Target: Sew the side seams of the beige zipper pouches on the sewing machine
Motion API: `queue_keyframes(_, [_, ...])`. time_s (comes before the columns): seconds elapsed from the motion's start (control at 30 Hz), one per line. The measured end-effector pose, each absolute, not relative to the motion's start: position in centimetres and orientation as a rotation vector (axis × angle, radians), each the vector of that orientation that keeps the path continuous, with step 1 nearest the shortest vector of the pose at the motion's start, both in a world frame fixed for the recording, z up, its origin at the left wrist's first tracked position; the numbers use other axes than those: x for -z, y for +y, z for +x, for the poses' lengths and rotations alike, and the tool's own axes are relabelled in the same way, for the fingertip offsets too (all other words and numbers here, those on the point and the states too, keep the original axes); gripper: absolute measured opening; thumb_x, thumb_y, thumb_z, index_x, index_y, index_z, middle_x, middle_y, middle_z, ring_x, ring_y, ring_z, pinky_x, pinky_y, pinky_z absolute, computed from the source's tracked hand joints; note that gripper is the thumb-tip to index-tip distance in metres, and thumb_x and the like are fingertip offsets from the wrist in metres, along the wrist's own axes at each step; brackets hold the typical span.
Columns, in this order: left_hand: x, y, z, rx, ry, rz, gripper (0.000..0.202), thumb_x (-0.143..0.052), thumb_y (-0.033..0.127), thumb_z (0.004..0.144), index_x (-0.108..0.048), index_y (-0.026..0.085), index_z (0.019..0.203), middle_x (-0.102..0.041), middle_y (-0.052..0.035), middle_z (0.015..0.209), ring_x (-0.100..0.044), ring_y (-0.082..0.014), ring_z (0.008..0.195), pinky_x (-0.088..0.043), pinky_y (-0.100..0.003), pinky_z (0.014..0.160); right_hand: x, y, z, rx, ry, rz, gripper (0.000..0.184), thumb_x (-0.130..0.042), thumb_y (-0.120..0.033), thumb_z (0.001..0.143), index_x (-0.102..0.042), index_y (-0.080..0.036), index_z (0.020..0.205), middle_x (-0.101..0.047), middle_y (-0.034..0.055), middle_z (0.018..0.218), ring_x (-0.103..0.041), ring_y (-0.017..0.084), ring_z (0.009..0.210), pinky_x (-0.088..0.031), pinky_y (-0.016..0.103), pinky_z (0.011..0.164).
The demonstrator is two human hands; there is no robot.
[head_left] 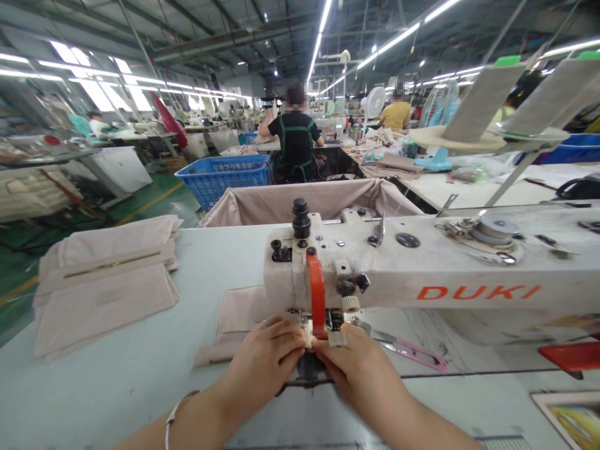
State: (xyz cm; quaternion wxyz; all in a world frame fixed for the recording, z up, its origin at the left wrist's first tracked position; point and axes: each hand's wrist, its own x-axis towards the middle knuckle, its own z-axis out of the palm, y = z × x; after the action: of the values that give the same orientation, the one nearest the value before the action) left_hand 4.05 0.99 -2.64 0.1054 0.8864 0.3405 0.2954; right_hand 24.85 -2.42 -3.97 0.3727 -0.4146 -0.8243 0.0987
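Both my hands meet under the head of a white DUKI sewing machine [422,262], right by its needle and red guard [317,294]. My left hand [265,362] has its fingers curled and pressed together on a beige fabric piece [239,312] that lies on the table under the machine. My right hand [359,369] is closed too, pinching at the same spot beside the presser foot. What sits between the fingertips is hidden by the hands. A thin bracelet circles my left wrist.
A stack of folded beige fabric pieces [103,281] lies at the table's left. Pink thread snips [415,353] rest right of my hands. A fabric-lined bin [309,203] and blue basket [225,178] stand behind. Other people sit at machines farther back.
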Motion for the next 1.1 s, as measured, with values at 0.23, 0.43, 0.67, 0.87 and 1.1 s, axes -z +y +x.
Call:
queue_keyframes(0.23, [3.4,2.7,4.0,-0.805,1.153,2.597,0.017,-0.069,0.010,0.087,-0.077,0.024,0.092,-0.079,0.0000,0.094,-0.073,-0.0222,0.090,-0.056,-0.038,0.089,3.6,-1.5,24.7,-0.129,-2.216,-1.151,0.030,-0.060,-0.001,0.087,-0.070,-0.021,0.108,-0.070,0.0068,0.104,-0.064,0.022,0.094,-0.054,0.032,0.082])
queue_keyframes(0.43, [3.5,3.1,4.0,-0.765,1.218,2.561,0.015,-0.074,0.010,0.084,-0.078,0.025,0.087,-0.080,0.0007,0.091,-0.074,-0.0228,0.088,-0.057,-0.036,0.084,3.3,-1.3,24.4,-0.075,-2.236,-1.193,0.031,-0.060,-0.001,0.086,-0.070,-0.020,0.110,-0.071,0.0090,0.105,-0.065,0.023,0.095,-0.056,0.034,0.084])
queue_keyframes(0.67, [3.2,3.0,4.0,-0.746,1.213,2.533,0.017,-0.072,0.011,0.086,-0.078,0.026,0.088,-0.080,0.0016,0.094,-0.073,-0.0211,0.091,-0.057,-0.034,0.085,3.1,-1.5,24.3,-0.158,-2.241,-1.215,0.022,-0.062,0.000,0.086,-0.072,-0.018,0.094,-0.070,0.0105,0.112,-0.064,0.024,0.104,-0.055,0.036,0.091])
queue_keyframes(0.87, [3.4,3.0,4.1,-0.753,1.250,2.522,0.017,-0.072,0.011,0.085,-0.079,0.026,0.087,-0.080,0.0007,0.091,-0.073,-0.0225,0.089,-0.057,-0.036,0.086,3.4,-1.4,24.1,-0.138,-2.198,-1.208,0.039,-0.058,0.002,0.086,-0.068,-0.019,0.117,-0.070,0.0105,0.113,-0.064,0.024,0.101,-0.056,0.036,0.089])
queue_keyframes(1.1, [3.2,2.9,4.3,-0.769,1.280,2.550,0.018,-0.068,0.012,0.084,-0.078,0.026,0.081,-0.079,0.0016,0.083,-0.074,-0.0221,0.080,-0.060,-0.034,0.077,4.1,-1.3,23.8,-0.042,-2.161,-1.224,0.030,-0.059,0.001,0.088,-0.069,-0.019,0.107,-0.070,0.0071,0.103,-0.064,0.021,0.095,-0.054,0.031,0.084])
